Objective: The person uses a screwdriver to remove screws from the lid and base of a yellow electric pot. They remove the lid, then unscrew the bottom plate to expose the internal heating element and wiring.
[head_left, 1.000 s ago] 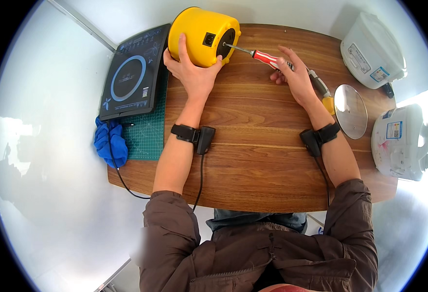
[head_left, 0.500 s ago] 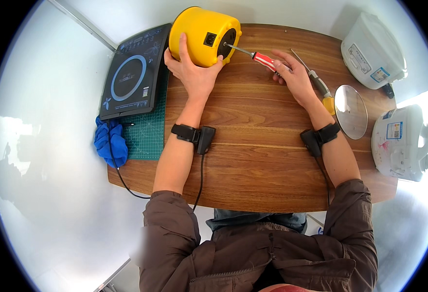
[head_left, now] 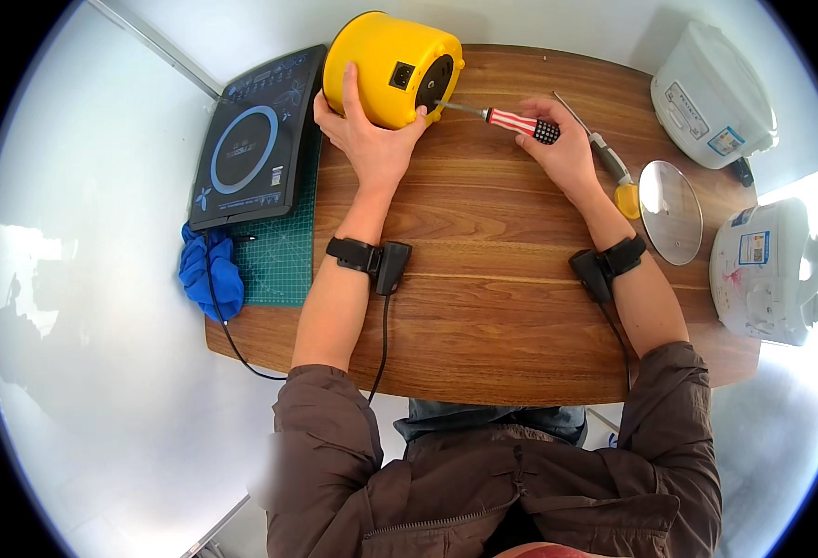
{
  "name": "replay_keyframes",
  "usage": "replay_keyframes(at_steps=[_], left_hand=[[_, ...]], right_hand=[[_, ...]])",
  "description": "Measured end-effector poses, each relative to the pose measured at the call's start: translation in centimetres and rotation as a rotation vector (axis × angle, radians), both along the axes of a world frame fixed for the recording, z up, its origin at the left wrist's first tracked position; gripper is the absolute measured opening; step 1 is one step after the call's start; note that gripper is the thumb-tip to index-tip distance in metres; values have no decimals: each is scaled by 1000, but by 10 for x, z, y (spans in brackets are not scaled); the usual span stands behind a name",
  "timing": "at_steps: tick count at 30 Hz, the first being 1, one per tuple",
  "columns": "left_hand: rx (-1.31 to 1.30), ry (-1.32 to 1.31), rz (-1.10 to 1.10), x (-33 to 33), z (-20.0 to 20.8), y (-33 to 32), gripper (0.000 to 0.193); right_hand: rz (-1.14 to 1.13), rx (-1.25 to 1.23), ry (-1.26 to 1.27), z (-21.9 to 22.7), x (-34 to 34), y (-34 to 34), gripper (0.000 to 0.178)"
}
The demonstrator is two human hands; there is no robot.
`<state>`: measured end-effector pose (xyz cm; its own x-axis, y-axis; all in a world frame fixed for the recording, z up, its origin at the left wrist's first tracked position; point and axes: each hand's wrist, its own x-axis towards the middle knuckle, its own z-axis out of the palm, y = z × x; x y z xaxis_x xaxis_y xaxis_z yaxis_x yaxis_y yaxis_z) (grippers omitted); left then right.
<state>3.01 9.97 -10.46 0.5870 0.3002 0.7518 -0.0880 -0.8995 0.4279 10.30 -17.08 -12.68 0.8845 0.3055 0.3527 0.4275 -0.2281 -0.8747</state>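
A yellow, round appliance body [head_left: 376, 60] lies on its side at the far edge of the table. Its black disc-shaped base [head_left: 434, 82] faces right, and a power socket [head_left: 402, 75] is set in its side. My left hand [head_left: 369, 149] grips the body from the near side, thumb by the base and fingers spread over the yellow wall. In my right hand [head_left: 562, 153] is a screwdriver [head_left: 513, 121] with a red-and-white striped handle. Its shaft points left, and the tip is at the lower part of the black base; whether it touches is unclear.
A black induction cooktop [head_left: 246, 149] rests on a green cutting mat [head_left: 279, 265] at left, beside a blue cloth [head_left: 212, 274]. To the right are a grey-handled tool [head_left: 611, 160], a glass lid [head_left: 671, 214] and two white rice cookers [head_left: 706, 98], [head_left: 762, 274].
The screwdriver tip has shifted from the middle of the black base down toward its lower edge. My right hand has changed its hold on the handle, while my left hand stays put.
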Motion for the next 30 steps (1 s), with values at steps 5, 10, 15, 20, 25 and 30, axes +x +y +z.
replay_keyframes(at_steps=[5, 10, 15, 20, 25, 30], left_hand=[[-53, -58, -49, 1, -4, 3, 114], [-27, 20, -41, -1, 1, -4, 115], [-17, 3, -104, -4, 1, -8, 116], [-6, -2, -91, -3, 1, -10, 116], [-28, -10, -79, -1, 1, -13, 116], [-43, -54, -86, 1, -1, -12, 114]], right_hand=[[45, -208, -156, 9, -8, 2, 43], [62, -363, -303, 6, -6, 1, 40], [98, -468, -383, 13, -8, 1, 34], [-3, -483, -443, 27, -4, 21, 26], [-6, -181, -103, 34, 7, 63, 29], [-31, -101, 204, 36, 14, 88, 28]])
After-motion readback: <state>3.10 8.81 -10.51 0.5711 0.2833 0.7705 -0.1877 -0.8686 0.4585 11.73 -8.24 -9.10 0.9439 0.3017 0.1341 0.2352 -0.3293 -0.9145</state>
